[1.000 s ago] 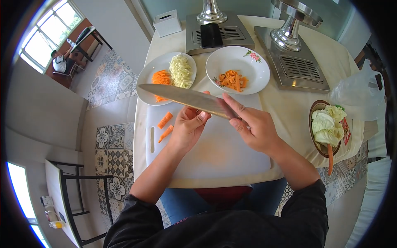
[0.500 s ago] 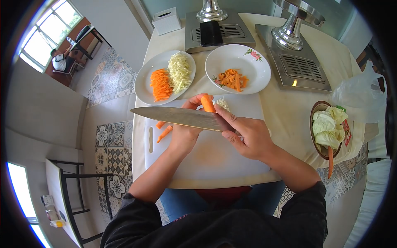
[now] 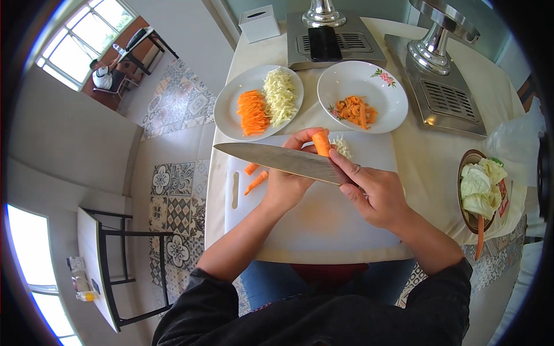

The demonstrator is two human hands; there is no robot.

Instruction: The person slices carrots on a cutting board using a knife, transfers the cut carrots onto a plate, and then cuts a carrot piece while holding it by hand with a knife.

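My left hand point(image 3: 288, 184) is closed around a short, thick carrot piece point(image 3: 321, 143), partly hidden behind the knife. In my right hand point(image 3: 375, 193) is a large knife point(image 3: 277, 160), its blade pointing left across my left hand. Both hands are above the white cutting board point(image 3: 323, 230). Two carrot pieces point(image 3: 256, 183) lie on the board's left side, and a small pile of pale shreds point(image 3: 341, 147) lies behind the carrot. Beyond the board, one plate point(image 3: 226, 118) holds carrot strips point(image 3: 253, 112) and shredded cabbage point(image 3: 280, 95). A flowered plate point(image 3: 369, 75) holds carrot peelings point(image 3: 356, 111).
On the right, a brown bowl point(image 3: 463, 167) holds cabbage leaves and a carrot, beside a plastic bag point(image 3: 519, 132). Metal stands point(image 3: 453, 106), a black phone point(image 3: 324, 44) and a tissue box point(image 3: 259, 24) are at the back. A person point(image 3: 104, 76) sits far left.
The carrot piece, out of sight at first, now shows upright in my left hand. The knife is lower than a second ago. The whole view has shifted, moving the scene rightward.
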